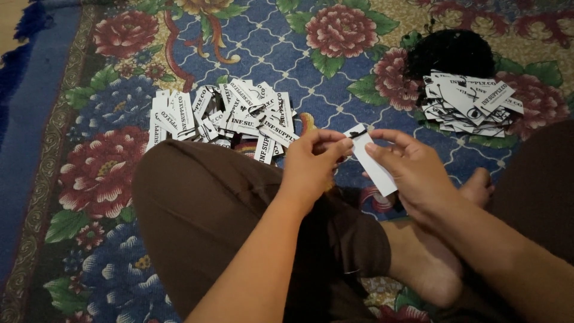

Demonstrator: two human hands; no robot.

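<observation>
While gripping the white tag (375,167) above the lap with the right hand (418,170), thumb and fingers shut on its edge, pinching the black string (357,133) at its top hole with the left hand (314,158). Seemingly mid-threading. Next, likely needs a steady pull with the tag kept still.

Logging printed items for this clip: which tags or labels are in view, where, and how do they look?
Held tag: white rectangle, between left hand and right hand.
Loose tag pile: white with black print, carpet centre.
Second tag pile: same kind, upper right.
</observation>
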